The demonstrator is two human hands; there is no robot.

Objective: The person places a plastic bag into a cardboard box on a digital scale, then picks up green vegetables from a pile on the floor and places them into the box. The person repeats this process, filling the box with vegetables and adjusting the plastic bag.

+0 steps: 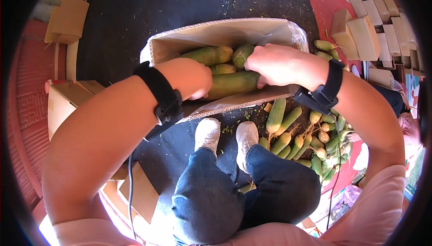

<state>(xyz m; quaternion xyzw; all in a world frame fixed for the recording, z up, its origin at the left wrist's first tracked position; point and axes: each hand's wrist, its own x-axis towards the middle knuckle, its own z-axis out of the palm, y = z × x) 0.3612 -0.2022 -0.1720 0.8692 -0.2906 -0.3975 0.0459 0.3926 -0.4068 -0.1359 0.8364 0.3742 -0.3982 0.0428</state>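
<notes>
A cardboard box [189, 37] with a clear plastic liner stands in front of me, with several green radishes inside. My left hand [198, 76] is closed around the left end of a large green radish [234, 84] lying lengthwise at the near side of the box. My right hand [273, 64] is bent over its right end, the thumb against the tip. Another radish [243, 53], its cut end toward me, lies beside my right knuckles. Behind my left hand rests a further radish [209, 56]. Both hands' fingertips are partly hidden.
Loose green radishes [284, 127] with roots lie heaped on the floor to the right of my shoes [208, 133]. More radishes [324, 46] sit beyond the box. Stacked cartons [364, 34] stand far right, other cartons [67, 19] at left. A person's pink sleeve [408, 129] shows at right.
</notes>
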